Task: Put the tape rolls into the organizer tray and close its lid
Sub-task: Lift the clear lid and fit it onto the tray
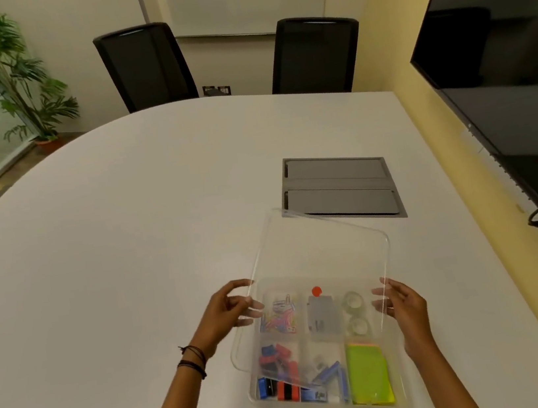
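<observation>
A clear organizer tray (402,396) sits on the white table near its front edge, divided into compartments. Two clear tape rolls (354,312) lie one behind the other in the far right compartment. A clear lid (319,248) is held tilted over the tray, its far end raised and shifted away from me. My left hand (231,313) grips the lid's left edge. My right hand (403,306) holds the lid's right edge with fingers spread along it.
Other compartments hold coloured paper clips (280,316), a grey block (323,315) with a red dot, binder clips (277,358) and green sticky notes (369,374). A grey cable hatch (339,187) is set in the table beyond the tray. Two black chairs stand at the far side, a dark screen at right.
</observation>
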`<state>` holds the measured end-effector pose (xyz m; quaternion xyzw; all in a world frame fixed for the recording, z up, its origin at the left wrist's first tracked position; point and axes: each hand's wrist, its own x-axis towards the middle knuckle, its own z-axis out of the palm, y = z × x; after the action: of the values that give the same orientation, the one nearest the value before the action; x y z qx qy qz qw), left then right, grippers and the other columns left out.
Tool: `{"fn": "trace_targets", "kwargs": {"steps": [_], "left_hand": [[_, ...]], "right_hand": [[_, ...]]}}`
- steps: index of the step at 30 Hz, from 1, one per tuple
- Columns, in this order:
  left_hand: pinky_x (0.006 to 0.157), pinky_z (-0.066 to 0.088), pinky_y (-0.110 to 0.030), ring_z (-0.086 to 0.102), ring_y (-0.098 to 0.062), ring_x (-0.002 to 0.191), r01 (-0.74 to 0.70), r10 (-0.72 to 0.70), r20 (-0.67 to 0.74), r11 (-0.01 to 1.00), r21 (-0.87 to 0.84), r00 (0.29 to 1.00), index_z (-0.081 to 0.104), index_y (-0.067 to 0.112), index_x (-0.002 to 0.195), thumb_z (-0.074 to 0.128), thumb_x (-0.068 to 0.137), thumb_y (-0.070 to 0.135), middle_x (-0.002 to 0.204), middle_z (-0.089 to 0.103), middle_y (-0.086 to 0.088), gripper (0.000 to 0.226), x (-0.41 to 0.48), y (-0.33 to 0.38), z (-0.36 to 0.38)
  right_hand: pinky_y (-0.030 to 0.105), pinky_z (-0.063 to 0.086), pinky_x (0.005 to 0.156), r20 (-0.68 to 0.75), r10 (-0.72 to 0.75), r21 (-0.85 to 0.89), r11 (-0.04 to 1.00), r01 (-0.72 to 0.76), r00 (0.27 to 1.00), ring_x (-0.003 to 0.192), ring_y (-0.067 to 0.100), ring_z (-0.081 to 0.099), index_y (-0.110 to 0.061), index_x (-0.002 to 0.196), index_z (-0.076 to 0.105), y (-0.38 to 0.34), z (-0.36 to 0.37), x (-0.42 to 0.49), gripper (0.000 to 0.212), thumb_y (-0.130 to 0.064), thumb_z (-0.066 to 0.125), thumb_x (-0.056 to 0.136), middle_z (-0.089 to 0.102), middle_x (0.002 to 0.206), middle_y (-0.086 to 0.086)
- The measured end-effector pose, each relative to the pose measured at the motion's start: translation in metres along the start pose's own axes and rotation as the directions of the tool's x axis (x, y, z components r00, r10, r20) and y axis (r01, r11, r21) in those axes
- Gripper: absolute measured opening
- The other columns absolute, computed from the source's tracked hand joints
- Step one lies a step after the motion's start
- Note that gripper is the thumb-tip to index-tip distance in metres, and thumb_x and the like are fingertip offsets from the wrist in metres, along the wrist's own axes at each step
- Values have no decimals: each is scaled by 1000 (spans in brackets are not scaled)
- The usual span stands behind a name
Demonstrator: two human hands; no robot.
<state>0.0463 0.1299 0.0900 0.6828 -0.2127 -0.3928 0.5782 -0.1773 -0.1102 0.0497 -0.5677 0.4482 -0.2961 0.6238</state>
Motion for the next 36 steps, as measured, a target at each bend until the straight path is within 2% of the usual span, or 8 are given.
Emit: {"fn": "trace_targets", "kwargs": {"steps": [5, 8, 14, 17, 21, 26, 31, 36], "left_hand": [[68, 58, -32, 68, -19, 74, 62, -58, -24, 983, 170, 998, 56, 19, 113, 50, 93, 6, 89, 70, -16, 25, 8, -34, 16], [65, 59, -29, 65, -18, 70, 80, -67, -51, 947, 312, 996, 55, 17, 110, 54, 91, 8, 88, 62, -11, 21, 12, -50, 21], [58, 56, -20, 63, -13, 68, 115, -93, -70, 872, 476, 993, 53, 20, 106, 57, 90, 12, 78, 61, -2, 18, 16, -72, 25], [59, 55, -17, 62, -12, 69, 137, -131, -48, 842, 522, 990, 53, 19, 108, 58, 89, 16, 76, 62, 0, 20, 16, -78, 26], [59, 55, -18, 62, -12, 71, 160, -166, -37, 829, 535, 985, 52, 15, 117, 59, 89, 16, 83, 61, -1, 29, 16, -83, 27], [59, 54, -17, 60, -16, 77, 170, -182, -32, 817, 551, 983, 50, 9, 125, 59, 88, 12, 95, 58, -5, 38, 19, -86, 26], [63, 49, -13, 58, -19, 85, 167, -183, -26, 818, 551, 983, 48, 7, 129, 58, 88, 7, 101, 56, -6, 43, 21, -91, 23], [71, 50, -16, 59, -19, 91, 145, -141, -46, 860, 490, 989, 52, 10, 125, 56, 90, 12, 104, 59, -6, 36, 19, -91, 22]], "right_hand": [[20, 54, 50, 16, 120, -152, 982, -116, 993, 62, 24, 63, -1, 110, 58, 26, -25, 5, 23, -1, 46, 90, 67, 80, 12], [25, 50, 48, 0, 163, -232, 960, -158, 987, 60, 24, 60, 0, 111, 56, 37, -27, 4, 24, 1, 47, 89, 66, 77, 10], [15, 48, 37, -49, 161, -336, 927, -168, 986, 57, 22, 59, 2, 109, 57, 51, -25, 1, 22, 0, 50, 88, 60, 82, 14], [13, 47, 36, -60, 156, -390, 905, -167, 986, 59, 18, 59, 2, 110, 57, 55, -27, 4, 24, 0, 51, 87, 59, 92, 17], [17, 48, 37, -59, 172, -432, 884, -181, 983, 58, 17, 59, 2, 110, 57, 59, -27, 7, 24, 0, 51, 87, 60, 93, 16], [14, 47, 35, -64, 204, -385, 898, -213, 977, 57, 19, 57, 3, 106, 58, 59, -27, 6, 21, 2, 52, 86, 60, 87, 17], [23, 48, 40, -43, 317, -240, 917, -318, 947, 55, 20, 57, 3, 100, 59, 59, -27, 4, 19, 5, 56, 81, 65, 73, 12], [18, 50, 39, -18, 345, -49, 937, -345, 939, 60, 22, 58, -3, 99, 54, 52, -26, -1, 15, 4, 51, 85, 65, 75, 12]]}}
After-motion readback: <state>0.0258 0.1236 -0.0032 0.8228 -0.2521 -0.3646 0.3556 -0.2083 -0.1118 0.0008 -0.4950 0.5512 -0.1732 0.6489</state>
